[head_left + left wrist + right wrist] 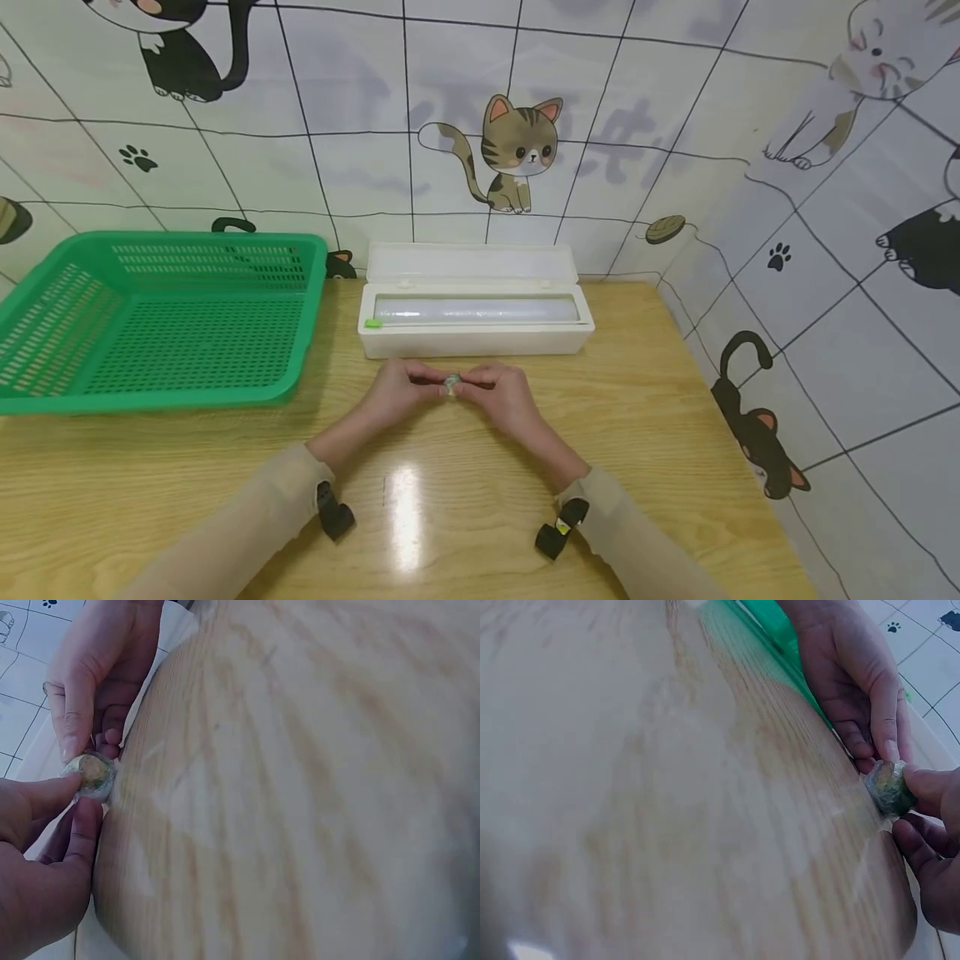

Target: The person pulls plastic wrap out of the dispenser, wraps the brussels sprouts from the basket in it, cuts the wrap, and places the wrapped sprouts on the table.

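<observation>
A small round bundle in clear plastic film [452, 383], green and yellowish inside, sits between both hands just in front of the white box. My left hand [401, 390] pinches its left side between thumb and fingers. From the other side my right hand [506, 396] pinches it too. Close up in the left wrist view, the wrapped bundle [94, 772] shows a pale yellow face under crinkled film. Its green side shows more in the right wrist view, where the bundle [889, 787] is held low over the wooden table [727, 787].
Behind the hands stands a white cling film box [476, 342] with its lid [472, 262] raised, a film roll [476, 311] inside and a green slider [373, 323] at left. A green basket [187, 396] stands on the left. Cat-patterned sheets line the back and right.
</observation>
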The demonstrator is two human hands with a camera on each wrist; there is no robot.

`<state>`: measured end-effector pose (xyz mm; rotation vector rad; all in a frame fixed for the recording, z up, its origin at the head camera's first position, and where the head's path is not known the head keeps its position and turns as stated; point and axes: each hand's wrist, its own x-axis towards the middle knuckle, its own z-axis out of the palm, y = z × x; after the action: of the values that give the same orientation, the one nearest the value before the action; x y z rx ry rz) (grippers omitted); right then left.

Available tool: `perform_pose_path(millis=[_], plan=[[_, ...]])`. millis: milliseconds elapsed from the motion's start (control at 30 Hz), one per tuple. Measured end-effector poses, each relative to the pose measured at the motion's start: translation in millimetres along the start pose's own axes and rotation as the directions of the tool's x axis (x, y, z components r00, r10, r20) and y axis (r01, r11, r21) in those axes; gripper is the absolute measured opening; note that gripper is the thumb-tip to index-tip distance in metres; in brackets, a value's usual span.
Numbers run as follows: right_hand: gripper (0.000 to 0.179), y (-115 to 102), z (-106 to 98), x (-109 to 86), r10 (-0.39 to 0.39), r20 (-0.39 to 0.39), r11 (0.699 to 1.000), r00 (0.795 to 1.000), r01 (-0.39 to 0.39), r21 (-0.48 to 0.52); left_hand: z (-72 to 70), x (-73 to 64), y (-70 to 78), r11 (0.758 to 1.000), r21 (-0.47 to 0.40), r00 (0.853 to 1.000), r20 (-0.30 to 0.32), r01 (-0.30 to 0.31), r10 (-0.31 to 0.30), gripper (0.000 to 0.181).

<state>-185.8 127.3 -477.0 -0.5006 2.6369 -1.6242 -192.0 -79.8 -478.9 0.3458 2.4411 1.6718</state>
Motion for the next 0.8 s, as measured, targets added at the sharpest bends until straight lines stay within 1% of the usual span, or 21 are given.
perform_pose_path(millis=[100,300,467,533,667,800], plan=[[0.019,-0.7,-0.4,-1.3,0.01,-0.004,1.0,1.0,-0.01,0.007,-0.9,-1.4,1.8,1.0,0.013,1.0,0.004,0.003,-0.003,0.021],[0.019,-0.1,-2.6,-1.1,0.014,0.008,1.0,1.0,-0.014,0.007,-0.7,-1.2,4.7,1.0,0.018,1.0,0.012,-0.023,0.023,0.021],[0.018,3.6,-3.2,-0.1,0.014,0.01,1.0,1.0,-0.014,0.011,1.0,0.5,1.9,0.999,0.023,0.999,0.013,-0.03,0.03,0.021],[0.017,5.2,-2.0,0.0,0.013,0.008,1.0,1.0,-0.013,0.025,1.0,0.5,0.5,0.999,0.027,1.0,0.01,-0.022,0.022,0.021],[0.017,6.4,0.3,0.3,0.053,0.011,0.997,0.999,-0.053,0.054,0.6,-0.9,0.7,1.0,0.019,1.0,0.005,-0.013,0.013,0.023],[0.019,5.4,1.4,0.4,0.091,0.011,0.994,0.996,-0.092,0.058,-0.3,-3.4,3.0,1.0,0.007,1.0,-0.026,0.007,-0.007,0.026]])
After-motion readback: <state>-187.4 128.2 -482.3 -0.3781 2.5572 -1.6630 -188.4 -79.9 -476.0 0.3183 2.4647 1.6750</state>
